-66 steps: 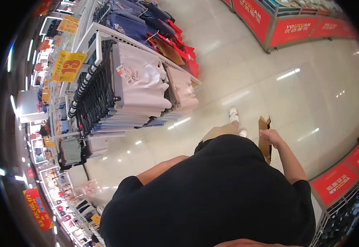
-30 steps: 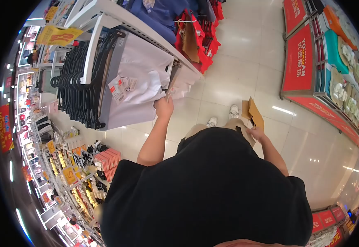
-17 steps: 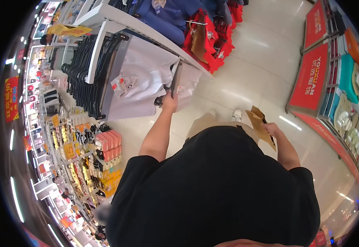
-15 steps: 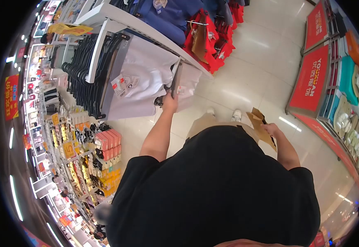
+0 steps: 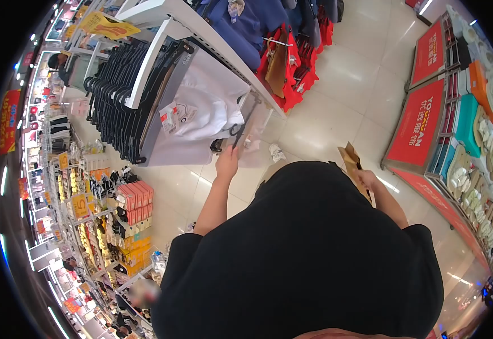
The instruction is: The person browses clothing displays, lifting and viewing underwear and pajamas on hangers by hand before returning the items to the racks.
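Note:
My left hand (image 5: 227,162) is closed on a black hanger (image 5: 237,133), whose hook points up and away from me. A pale garment (image 5: 254,141) hangs beside that hanger, close to the front of the rack. Just left of it, a white shirt (image 5: 207,101) with a red-and-white price tag (image 5: 169,117) hangs facing me. Down at my right side, my right hand (image 5: 366,179) is closed round a tan, flat piece (image 5: 349,157) with a dark strip along it. Whether this is cloth or paper I cannot tell.
Behind the white shirt stands a white rack (image 5: 153,59) full of black hangers. Blue garments (image 5: 232,34) and red garments (image 5: 291,79) hang farther along. A red-sided display (image 5: 418,127) with folded goods borders the right. Shelves with pink boxes (image 5: 135,200) stand at left.
My left hand has drawn back toward me and slightly left, still on the hanger. My body has moved forward over the floor, and the right hand's tan piece is now partly behind my shirt.

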Motion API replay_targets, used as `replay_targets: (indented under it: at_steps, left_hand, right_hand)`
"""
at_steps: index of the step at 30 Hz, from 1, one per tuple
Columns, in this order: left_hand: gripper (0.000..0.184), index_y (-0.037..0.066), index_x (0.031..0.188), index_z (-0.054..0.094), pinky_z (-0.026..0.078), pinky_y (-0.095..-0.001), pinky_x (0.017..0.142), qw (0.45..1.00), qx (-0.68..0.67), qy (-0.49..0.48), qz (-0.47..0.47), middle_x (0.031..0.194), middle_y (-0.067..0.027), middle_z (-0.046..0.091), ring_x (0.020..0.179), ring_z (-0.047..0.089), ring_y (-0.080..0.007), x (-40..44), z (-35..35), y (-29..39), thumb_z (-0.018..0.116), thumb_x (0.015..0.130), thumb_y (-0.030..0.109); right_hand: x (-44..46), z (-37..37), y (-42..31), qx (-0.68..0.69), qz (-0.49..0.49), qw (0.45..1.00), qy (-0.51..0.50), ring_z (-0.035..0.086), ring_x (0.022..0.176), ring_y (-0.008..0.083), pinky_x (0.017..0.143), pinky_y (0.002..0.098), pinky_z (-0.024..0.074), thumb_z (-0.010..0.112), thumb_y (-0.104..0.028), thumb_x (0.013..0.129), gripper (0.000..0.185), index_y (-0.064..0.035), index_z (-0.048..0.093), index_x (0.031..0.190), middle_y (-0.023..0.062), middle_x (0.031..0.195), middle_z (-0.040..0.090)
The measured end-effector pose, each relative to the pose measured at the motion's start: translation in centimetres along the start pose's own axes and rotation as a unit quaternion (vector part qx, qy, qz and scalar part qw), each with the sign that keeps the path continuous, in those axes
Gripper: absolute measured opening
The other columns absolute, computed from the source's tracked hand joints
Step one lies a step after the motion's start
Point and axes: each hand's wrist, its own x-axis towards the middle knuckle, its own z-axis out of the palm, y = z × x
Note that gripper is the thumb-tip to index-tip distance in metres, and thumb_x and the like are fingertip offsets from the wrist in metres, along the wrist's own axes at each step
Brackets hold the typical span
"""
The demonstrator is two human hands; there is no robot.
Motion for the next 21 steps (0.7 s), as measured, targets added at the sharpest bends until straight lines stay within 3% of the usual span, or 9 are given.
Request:
replay_targets:
  at_steps: [2, 5, 7, 9, 12, 15, 19, 20, 21]
  left_hand:
    - [0.031, 0.009, 0.104, 0.062, 0.048, -0.0443, 0.069, 0.996, -0.065, -0.001, 0.056, 0.081, -0.0147, 0.066, 0.077, 0.065, -0.0349, -0.8, -1.4, 1.1, 0.046, 0.099, 0.036]
    - [0.027, 0.007, 0.098, 0.064, 0.046, -0.0339, 0.062, 0.976, -0.201, -0.076, 0.031, 0.069, -0.0065, 0.059, 0.065, 0.059, -0.0183, -1.6, -4.6, 4.4, 0.053, 0.099, 0.032]
    - [0.023, 0.006, 0.097, 0.064, 0.042, -0.0288, 0.059, 0.955, -0.272, -0.106, 0.048, 0.069, -0.0004, 0.056, 0.065, 0.052, -0.0103, -1.7, -6.8, 6.1, 0.056, 0.099, 0.028]
    - [0.021, 0.005, 0.096, 0.065, 0.039, -0.0253, 0.058, 0.936, -0.316, -0.140, 0.058, 0.071, 0.0040, 0.054, 0.065, 0.048, -0.0054, -1.8, -9.1, 7.4, 0.058, 0.099, 0.025]
    - [0.019, 0.005, 0.092, 0.063, 0.035, -0.0222, 0.062, 0.913, -0.353, -0.177, 0.099, 0.077, 0.0070, 0.053, 0.069, 0.043, -0.0044, -2.0, -11.9, 9.0, 0.058, 0.098, 0.022]
    - [0.018, 0.004, 0.089, 0.061, 0.034, -0.0214, 0.066, 0.876, -0.403, -0.238, 0.118, 0.078, 0.0067, 0.051, 0.072, 0.042, -0.0043, -2.5, -14.3, 11.0, 0.058, 0.097, 0.020]
    - [0.016, 0.004, 0.088, 0.060, 0.034, -0.0213, 0.068, 0.865, -0.425, -0.243, 0.108, 0.078, 0.0064, 0.052, 0.073, 0.043, -0.0043, -2.9, -14.5, 10.9, 0.058, 0.096, 0.017]
    - [0.015, 0.004, 0.089, 0.061, 0.034, -0.0211, 0.068, 0.864, -0.436, -0.231, 0.098, 0.078, 0.0063, 0.052, 0.073, 0.043, -0.0042, -3.0, -14.5, 11.0, 0.058, 0.096, 0.017]
    - [0.015, 0.004, 0.089, 0.061, 0.035, -0.0209, 0.068, 0.863, -0.447, -0.219, 0.088, 0.079, 0.0063, 0.053, 0.073, 0.044, -0.0041, -3.3, -14.4, 11.3, 0.058, 0.096, 0.017]
  right_hand:
    - [0.9, -0.5, -1.1, 0.075, -0.033, 0.996, -0.035, 0.041, 0.047, 0.0103, 0.044, 0.0286, 0.0286, 0.069, -0.054, 0.083, 0.041, -0.0126, 0.064, 0.082, -0.0019, 0.058, 0.049]
    - [0.5, -0.6, -4.5, 0.156, -0.070, 0.981, -0.092, 0.048, 0.051, 0.0099, 0.046, 0.0257, 0.0343, 0.065, -0.053, 0.088, 0.041, -0.0126, 0.063, 0.096, -0.0009, 0.065, 0.058]
    - [0.2, 0.0, -6.5, 0.178, -0.094, 0.973, -0.111, 0.058, 0.062, 0.0109, 0.051, 0.0239, 0.0402, 0.063, -0.051, 0.090, 0.052, -0.0130, 0.055, 0.126, 0.0032, 0.089, 0.066]
    - [-1.3, 1.1, -9.0, 0.170, -0.138, 0.966, -0.137, 0.065, 0.083, 0.0147, 0.062, 0.0248, 0.0473, 0.064, -0.045, 0.091, 0.073, -0.0194, 0.030, 0.151, 0.0102, 0.126, 0.058]
    - [-3.8, 2.8, -12.9, 0.140, -0.187, 0.957, -0.172, 0.067, 0.097, 0.0185, 0.061, 0.0236, 0.0497, 0.067, -0.030, 0.092, 0.089, -0.0251, 0.005, 0.157, 0.0124, 0.145, 0.042]
    - [-6.3, 4.5, -15.7, 0.109, -0.254, 0.936, -0.219, 0.063, 0.110, 0.0214, 0.066, 0.0253, 0.0533, 0.073, -0.023, 0.086, 0.101, -0.0276, 0.001, 0.157, 0.0135, 0.150, 0.035]
    - [-6.5, 6.1, -17.8, 0.100, -0.277, 0.897, -0.331, 0.062, 0.101, 0.0156, 0.072, 0.0296, 0.0516, 0.077, -0.025, 0.080, 0.080, -0.0186, 0.035, 0.147, 0.0066, 0.133, 0.055]
    - [-6.5, 5.9, -17.7, 0.107, -0.271, 0.888, -0.356, 0.060, 0.096, 0.0102, 0.069, 0.0268, 0.0511, 0.075, -0.024, 0.083, 0.060, -0.0139, 0.048, 0.136, 0.0005, 0.119, 0.061]
    - [-7.3, 6.2, -18.3, 0.127, -0.262, 0.892, -0.347, 0.060, 0.096, 0.0097, 0.068, 0.0264, 0.0515, 0.073, -0.025, 0.085, 0.058, -0.0128, 0.048, 0.136, 0.0005, 0.118, 0.061]
